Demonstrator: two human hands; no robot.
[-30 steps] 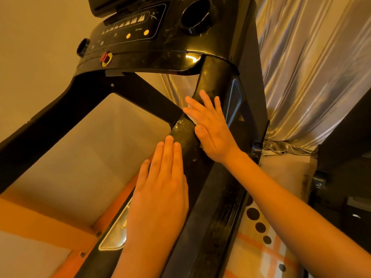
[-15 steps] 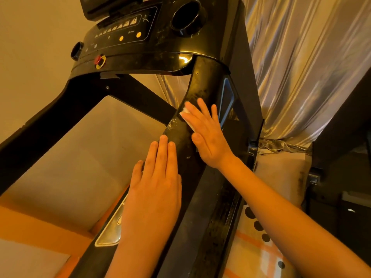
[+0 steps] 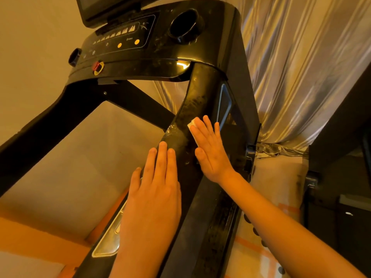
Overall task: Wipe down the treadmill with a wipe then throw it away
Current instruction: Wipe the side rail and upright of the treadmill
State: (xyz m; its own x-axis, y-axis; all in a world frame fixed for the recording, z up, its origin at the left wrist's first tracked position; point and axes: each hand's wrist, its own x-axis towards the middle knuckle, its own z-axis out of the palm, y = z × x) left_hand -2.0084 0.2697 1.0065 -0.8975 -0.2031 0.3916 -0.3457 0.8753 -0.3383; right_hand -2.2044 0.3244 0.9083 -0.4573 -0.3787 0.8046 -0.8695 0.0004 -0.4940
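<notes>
The black treadmill fills the view, its dusty right handrail [image 3: 192, 109] running from the console [image 3: 156, 47] down toward me. My right hand [image 3: 210, 149] lies flat on that rail with straight fingers and presses a small white wipe [image 3: 193, 128] against it; only the wipe's left edge shows beside my fingers. My left hand [image 3: 158, 183] rests flat on the rail's left side just below, fingers straight and together, holding nothing.
A shiny silver curtain [image 3: 301, 67] hangs behind the treadmill on the right. A dark piece of furniture [image 3: 341, 157] stands at the far right. A patterned floor mat [image 3: 271, 247] lies below the rail. A beige wall [image 3: 36, 57] is on the left.
My right hand has slid with the wipe a little way down the handrail. The left hand stays flat on the rail.
</notes>
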